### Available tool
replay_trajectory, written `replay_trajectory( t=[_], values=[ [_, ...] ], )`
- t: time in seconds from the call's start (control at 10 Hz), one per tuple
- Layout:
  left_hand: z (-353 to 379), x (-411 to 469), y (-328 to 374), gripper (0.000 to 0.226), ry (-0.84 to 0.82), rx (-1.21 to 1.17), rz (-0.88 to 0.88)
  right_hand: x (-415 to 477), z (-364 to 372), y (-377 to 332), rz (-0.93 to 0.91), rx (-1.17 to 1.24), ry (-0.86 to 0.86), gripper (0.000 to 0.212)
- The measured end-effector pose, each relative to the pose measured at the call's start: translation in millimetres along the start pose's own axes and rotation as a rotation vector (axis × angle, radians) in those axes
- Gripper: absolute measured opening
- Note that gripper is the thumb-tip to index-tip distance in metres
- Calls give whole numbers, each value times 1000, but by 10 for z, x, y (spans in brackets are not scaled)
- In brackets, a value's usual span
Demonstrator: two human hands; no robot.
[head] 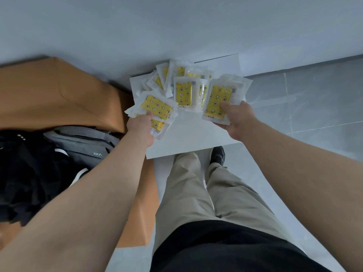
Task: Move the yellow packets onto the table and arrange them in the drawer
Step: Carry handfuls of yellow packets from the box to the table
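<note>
Both hands, left hand (pixel 141 128) and right hand (pixel 235 120), grip stacks of yellow packets (pixel 183 94) over the table (pixel 192 138), fingers clamped; no drawer is visible, so arranging remains.

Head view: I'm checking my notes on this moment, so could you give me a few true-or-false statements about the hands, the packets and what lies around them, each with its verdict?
1. The left hand grips a left-hand stack of yellow packets. True.
2. The right hand is open and holds nothing. False: it grips a right-hand stack of yellow packets, thumb on top.
3. More packets lie in a loose pile on the white table, beyond both hands. True.
4. The grey backpack sits on the white table. False: it lies off to the left of the table, beside black clothing.
</note>
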State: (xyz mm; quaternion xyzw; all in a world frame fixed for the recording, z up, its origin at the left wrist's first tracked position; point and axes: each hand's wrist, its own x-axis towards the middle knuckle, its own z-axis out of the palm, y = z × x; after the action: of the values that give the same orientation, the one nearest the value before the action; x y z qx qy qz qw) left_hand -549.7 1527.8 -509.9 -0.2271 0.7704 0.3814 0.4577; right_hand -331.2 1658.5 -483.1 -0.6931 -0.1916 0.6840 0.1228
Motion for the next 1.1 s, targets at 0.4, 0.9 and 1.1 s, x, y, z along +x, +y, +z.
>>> replay_trajectory(
  t=[0.4, 0.9, 1.1],
  values=[
    [9, -409, 47, 47, -11, 87, 95, -389, -145, -123, -23, 5, -48, 28],
    [169, -1427, 593, 21, -382, 147, 213, -1237, -585, -162, -77, 354, 8, 22],
    [707, -2052, 814, 14, -615, 354, 300, -1695, -1126, -176, -177, 672, 100, 27]
  ],
)
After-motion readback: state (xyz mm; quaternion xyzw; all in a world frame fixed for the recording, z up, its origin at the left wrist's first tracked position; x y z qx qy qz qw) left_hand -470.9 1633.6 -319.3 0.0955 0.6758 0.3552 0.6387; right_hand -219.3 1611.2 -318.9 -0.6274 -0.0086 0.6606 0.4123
